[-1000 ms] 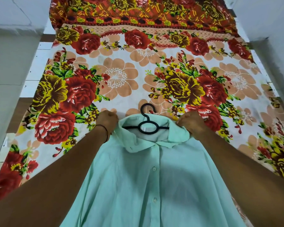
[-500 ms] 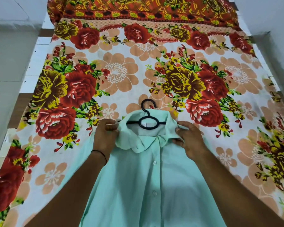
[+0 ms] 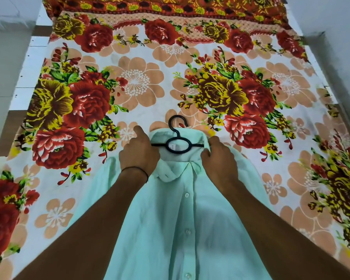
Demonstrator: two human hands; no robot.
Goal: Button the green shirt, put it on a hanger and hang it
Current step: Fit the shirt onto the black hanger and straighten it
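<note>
Both hands — left hand (image 3: 138, 153), right hand (image 3: 218, 158) — fingers clamped on green shirt (image 3: 182, 229) collar over hanger (image 3: 177, 142).

A pale mint-green cotton shirt (image 3: 170, 229) carries white buttons (image 3: 187, 195). Inside its collar sits a black plastic hanger (image 3: 177, 145). Beneath the shirt, a white bedsheet (image 3: 141, 81) shows red, yellow and peach flowers.

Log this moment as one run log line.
stage: fitting hanger | shirt: buttoned, flat on bedsheet | hanger: inside collar, hook out | left hand, right hand: gripping collar sides | hung: no

floral bedsheet (image 3: 141, 83) spread flat; red patterned border band (image 3: 170, 7) at far end
</note>
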